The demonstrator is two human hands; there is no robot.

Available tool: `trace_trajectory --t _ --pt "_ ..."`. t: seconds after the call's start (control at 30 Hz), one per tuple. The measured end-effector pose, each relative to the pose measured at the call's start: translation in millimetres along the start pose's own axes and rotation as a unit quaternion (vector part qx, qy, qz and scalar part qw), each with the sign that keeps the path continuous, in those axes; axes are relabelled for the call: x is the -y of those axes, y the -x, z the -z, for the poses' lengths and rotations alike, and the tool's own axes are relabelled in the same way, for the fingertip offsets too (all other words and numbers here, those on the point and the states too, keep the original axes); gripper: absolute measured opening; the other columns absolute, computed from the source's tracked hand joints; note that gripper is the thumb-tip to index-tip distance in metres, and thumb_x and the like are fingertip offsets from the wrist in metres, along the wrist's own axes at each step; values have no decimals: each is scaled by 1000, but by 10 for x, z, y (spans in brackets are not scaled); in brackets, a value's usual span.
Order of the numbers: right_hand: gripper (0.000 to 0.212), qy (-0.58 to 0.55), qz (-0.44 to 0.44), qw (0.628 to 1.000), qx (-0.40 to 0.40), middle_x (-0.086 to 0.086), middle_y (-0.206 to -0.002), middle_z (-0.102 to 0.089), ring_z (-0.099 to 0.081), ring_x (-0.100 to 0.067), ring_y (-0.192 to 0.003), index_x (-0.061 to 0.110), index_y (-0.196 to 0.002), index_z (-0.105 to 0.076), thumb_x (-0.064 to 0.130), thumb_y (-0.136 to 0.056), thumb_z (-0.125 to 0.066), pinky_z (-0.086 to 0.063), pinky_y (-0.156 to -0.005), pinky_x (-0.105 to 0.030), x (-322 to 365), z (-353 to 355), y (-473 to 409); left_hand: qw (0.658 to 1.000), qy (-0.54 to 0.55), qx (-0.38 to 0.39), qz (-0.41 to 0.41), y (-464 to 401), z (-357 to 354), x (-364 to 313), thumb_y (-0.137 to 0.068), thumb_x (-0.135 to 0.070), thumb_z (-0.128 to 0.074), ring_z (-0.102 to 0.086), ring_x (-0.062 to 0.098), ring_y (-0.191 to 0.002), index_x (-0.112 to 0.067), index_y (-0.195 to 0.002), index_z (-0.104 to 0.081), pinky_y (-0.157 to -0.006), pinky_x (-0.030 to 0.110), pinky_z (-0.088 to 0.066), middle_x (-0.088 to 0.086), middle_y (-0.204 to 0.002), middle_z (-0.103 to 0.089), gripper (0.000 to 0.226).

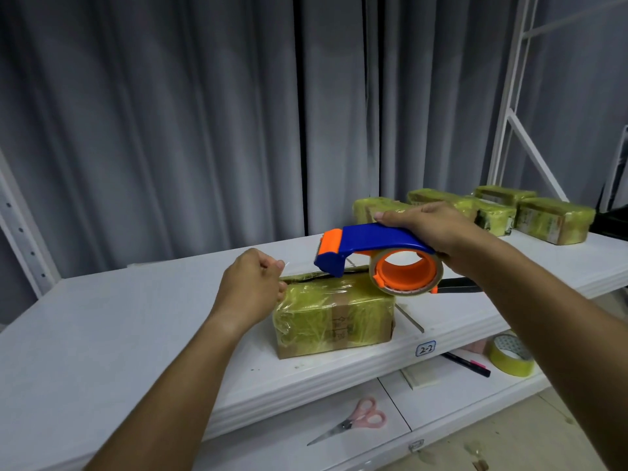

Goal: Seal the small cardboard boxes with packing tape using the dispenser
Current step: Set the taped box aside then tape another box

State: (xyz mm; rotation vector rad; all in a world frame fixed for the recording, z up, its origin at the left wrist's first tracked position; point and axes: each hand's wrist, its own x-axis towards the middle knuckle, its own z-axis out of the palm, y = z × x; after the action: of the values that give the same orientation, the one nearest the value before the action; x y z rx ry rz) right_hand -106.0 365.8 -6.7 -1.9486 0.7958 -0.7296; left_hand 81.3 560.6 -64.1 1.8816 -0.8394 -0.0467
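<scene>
Now my right hand point(438, 229) grips the blue dispenser point(373, 248) above the cardboard box point(334, 317) on the white shelf point(136, 317), while my left hand point(249, 290) pinches the free tape end at its left edge, I think to keep the strip tight.

One view only, worn on the head, wide-angle, looking forward and down along both forearms. It sits close above the front edge of the white shelf point(142, 321), near enough that the hands fill the middle. The lens faces the grey curtain point(170, 113) behind the shelf's back edge, and a lower shelf point(452, 396) shows beneath at bottom right.
</scene>
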Motion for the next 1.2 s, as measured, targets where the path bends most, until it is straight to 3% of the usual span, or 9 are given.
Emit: trace_trajectory --t 0.13,0.27,0.4,0.63,0.77,0.87,1.0,1.13,1.2 --pt "59 2 -14 1000 0 0 -72 -76 -74 -19 -65 15 -95 -71 67 -68 -71 -58 -65 -29 -44 -50 -29 1000 -23 3 2 -10 -45 59 -102 -28 -56 -65 2 -55 -18 -90 -57 -54 15 -41 -3 -76 -72 15" --pt "52 -5 -28 1000 -10 1 -71 -76 -73 -17 -60 14 -97 -70 62 -78 -71 -52 -57 -25 -76 -50 -63 999 -31 10 3 -17 -50 75 -101 -28 -57 -65 -1 -54 -19 -88 -58 -55 15 -41 -4 -76 -72 16" --pt "51 -1 -35 999 -16 2 -69 -75 -73 -15 -58 15 -97 -69 62 -78 -71 -50 -51 -22 -76 -57 -75 999 -50 1 3 -28 -57 50 -101 -26 -55 -69 19 -83 -18 -81 -61 -78 31 -51 -2 -83 -73 22" --pt "54 18 -39 999 -4 1 -69 -75 -74 -19 -61 14 -97 -70 64 -74 -71 -56 -58 -26 -48 -77 -71 993 -115 24 29 -50 -53 57 -100 -24 -55 -60 16 -80 -7 -75 -73 -65 24 -39 -5 -76 -68 35" --pt "55 54 -34 998 -7 1 -69 -75 -73 -21 -64 13 -96 -71 63 -75 -73 -56 -59 -26 10 -125 -75 986 -153 53 38 -52 -30 49 -96 -20 -57 -38 20 -54 -9 -57 -50 -49 25 -30 1 -52 -40 41" --pt "53 75 -40 996 -14 1 -68 -74 -71 -18 -58 12 -95 -70 62 -77 -73 -50 -50 -22 47 -150 -84 986 -155 58 36 -43 -28 37 -94 -19 -59 -32 21 -56 -12 -58 -43 -48 27 -27 2 -54 -33 40" --pt "54 98 -45 994 -14 6 -57 -70 -67 -11 -46 12 -94 -67 63 -77 -72 -44 -40 -16 94 -172 -113 986 -157 43 31 -30 -56 47 -94 -19 -61 -42 22 -63 -11 -60 -46 -51 28 -32 2 -60 -44 38" --pt "54 117 -49 992 -14 8 -51 -67 -64 -8 -41 13 -91 -65 65 -77 -72 -44 -42 -17 113 -182 -149 986 -162 41 19 -15 -77 61 -95 -17 -60 -32 21 -57 -14 -56 -35 -53 29 -29 0 -55 -31 47" --pt "54 128 -50 990 -14 9 -50 -66 -63 -9 -40 13 -90 -65 65 -77 -71 -45 -45 -19 120 -189 -159 987 -155 37 17 -8 -85 76 -95 -16 -59 -47 22 -62 -12 -57 -37 -60 29 -38 -1 -56 -37 45"
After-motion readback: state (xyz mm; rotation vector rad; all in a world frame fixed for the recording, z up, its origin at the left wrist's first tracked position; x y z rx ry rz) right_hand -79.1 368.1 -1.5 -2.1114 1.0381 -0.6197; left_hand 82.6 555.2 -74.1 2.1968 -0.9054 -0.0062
